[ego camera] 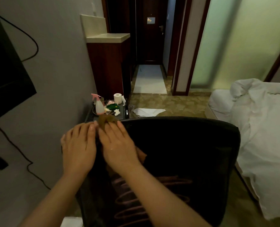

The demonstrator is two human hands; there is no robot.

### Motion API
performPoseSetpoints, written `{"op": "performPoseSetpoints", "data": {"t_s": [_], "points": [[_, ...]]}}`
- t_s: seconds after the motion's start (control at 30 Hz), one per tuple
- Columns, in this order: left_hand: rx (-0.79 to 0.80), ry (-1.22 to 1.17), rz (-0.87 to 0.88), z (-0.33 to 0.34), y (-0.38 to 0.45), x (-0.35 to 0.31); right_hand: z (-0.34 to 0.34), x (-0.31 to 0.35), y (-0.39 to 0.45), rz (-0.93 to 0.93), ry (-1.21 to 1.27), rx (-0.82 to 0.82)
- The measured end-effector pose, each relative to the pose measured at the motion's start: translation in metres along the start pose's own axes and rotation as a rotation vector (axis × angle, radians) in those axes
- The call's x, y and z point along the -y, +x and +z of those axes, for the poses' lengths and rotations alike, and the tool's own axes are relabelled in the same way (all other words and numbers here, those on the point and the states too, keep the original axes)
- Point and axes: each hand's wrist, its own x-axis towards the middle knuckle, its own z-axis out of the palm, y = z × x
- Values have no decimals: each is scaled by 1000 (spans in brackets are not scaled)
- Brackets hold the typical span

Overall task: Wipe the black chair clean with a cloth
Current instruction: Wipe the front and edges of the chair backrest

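Black chair point(177, 153) stands directly below the camera, its top edge running left to right across the near scene. Brown cloth point(105, 122) lies at the left end of that edge, under the right hand point(118, 143), fingers flat and spread. Left hand point(78, 148) rests flat just beside it, holding nothing. The unwiped length of the edge appears to lie to the right.

— What kind of place is this?
— A hotel room, I think. There is a bed point(257, 122) with crumpled white sheets, a dark entrance door point(150, 30) with a notice plate on it, and a frosted glass wall point(237, 46), perhaps of the bathroom.
— Anything more?
— A wall television point(5, 76) and patterned carpet point(168, 102).
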Motion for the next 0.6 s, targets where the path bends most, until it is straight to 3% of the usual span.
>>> {"op": "performPoseSetpoints", "data": {"t_s": [0.07,0.17,0.27,0.33,0.4,0.47,0.6], "points": [[6,-6,35,-1,-1,-1,-18,-40,-20,97,-64,-54],[21,-42,18,2,-2,-7,-64,-114,-64,585,-46,-276],[13,-57,23,5,-2,-11,-81,-131,-64,806,1,-420],[13,-46,21,7,-1,-11,-59,-98,-31,671,10,-408],[16,-43,17,11,2,-10,-26,-49,2,350,14,-324],[3,-86,-5,11,5,-6,1,-2,26,152,4,-208],[-1,-149,0,4,5,-1,-15,-16,26,11,4,-115]]}}
